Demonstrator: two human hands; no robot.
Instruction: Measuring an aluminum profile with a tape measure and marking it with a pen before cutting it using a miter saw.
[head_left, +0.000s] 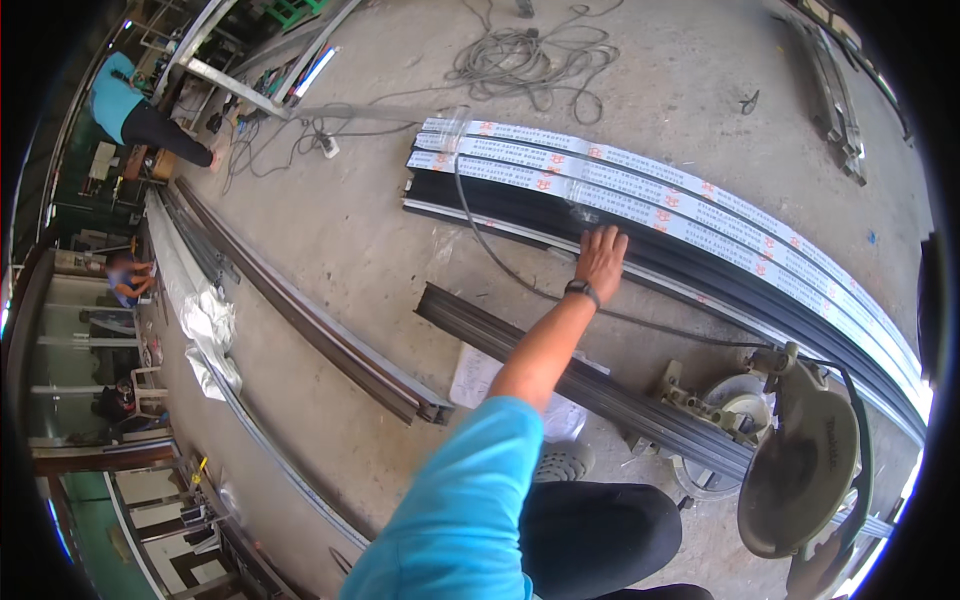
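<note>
My left hand (602, 262), with a dark band on the wrist, reaches out from a blue sleeve. Its fingers are stretched out and rest over a stack of long black metal profiles (500, 198). A crumpled bit of clear wrap (582, 212) is just beyond the fingertips. Along the far side of the stack run white profiles wrapped in printed film (620, 175). Beneath my forearm passes a bundle of dark grooved profiles (470, 322), which leads to a miter saw (800, 460) at the lower right. My right hand is out of view.
A grey cable (500, 262) crosses the stack and runs toward the saw. More cable (530, 60) lies coiled on the concrete floor. Long brown profiles (300, 315) and white sheeting (208, 325) lie to the left. Another person (120, 98) bends over at the far left.
</note>
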